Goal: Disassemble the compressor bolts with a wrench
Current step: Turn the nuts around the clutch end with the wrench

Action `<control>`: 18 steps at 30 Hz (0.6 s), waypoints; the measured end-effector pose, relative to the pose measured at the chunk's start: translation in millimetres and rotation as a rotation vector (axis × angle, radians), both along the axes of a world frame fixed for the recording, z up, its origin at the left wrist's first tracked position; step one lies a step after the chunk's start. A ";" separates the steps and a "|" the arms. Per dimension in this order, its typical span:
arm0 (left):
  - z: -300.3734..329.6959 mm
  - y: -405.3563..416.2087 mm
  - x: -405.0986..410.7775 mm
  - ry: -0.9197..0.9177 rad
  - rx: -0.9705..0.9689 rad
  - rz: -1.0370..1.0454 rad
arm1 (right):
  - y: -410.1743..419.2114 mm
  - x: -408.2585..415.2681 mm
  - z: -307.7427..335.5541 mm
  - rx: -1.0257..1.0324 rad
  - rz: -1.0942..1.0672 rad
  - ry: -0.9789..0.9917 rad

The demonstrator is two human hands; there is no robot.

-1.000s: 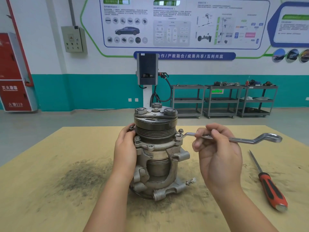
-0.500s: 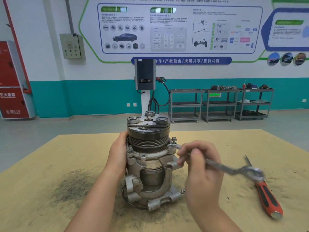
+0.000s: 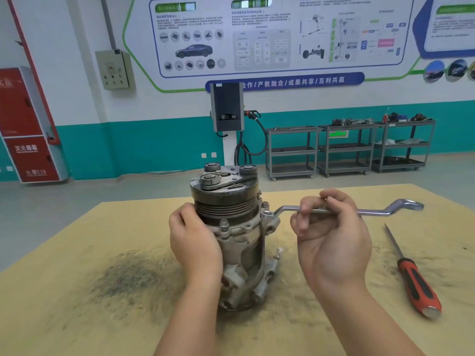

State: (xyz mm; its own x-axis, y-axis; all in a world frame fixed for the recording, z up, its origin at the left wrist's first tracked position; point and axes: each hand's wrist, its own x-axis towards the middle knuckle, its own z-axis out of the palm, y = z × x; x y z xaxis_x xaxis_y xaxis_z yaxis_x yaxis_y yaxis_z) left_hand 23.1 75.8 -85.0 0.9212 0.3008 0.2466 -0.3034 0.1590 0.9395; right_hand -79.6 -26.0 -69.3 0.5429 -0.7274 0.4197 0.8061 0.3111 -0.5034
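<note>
The left hand (image 3: pixel 195 242) presses with relaxed fingers on the side of the compressor (image 3: pixel 231 235), which stands upright in the middle of the table (image 3: pixel 77 291). The right hand (image 3: pixel 331 232) has its fingers curled around the wrench (image 3: pixel 367 211); the ring end sits on a bolt (image 3: pixel 266 214) at the flange. If the ring is not fully seated, it can slip and round the bolt head. A hard pull may tip the compressor, because only one hand steadies it. Near the right edge lies a screwdriver (image 3: pixel 413 278).

The right hand (image 3: pixel 331 232) has swung the silver offset ring wrench (image 3: pixel 370 210) back up level; the grey metal compressor (image 3: pixel 231 227) now tilts
</note>
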 end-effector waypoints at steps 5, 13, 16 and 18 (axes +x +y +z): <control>-13.7 -12.7 -35.3 -0.111 0.023 0.191 | -3.2 4.1 -0.6 0.115 0.047 0.027; 7.0 33.9 24.2 -0.048 -0.043 -0.196 | 0.6 6.9 -2.4 0.010 0.167 0.004; 4.7 43.3 41.4 -0.061 0.101 -0.475 | -0.4 6.7 -2.3 -0.003 0.183 -0.004; -3.0 44.3 45.8 -0.121 0.077 -0.524 | -0.8 6.6 -1.7 -0.009 0.197 -0.026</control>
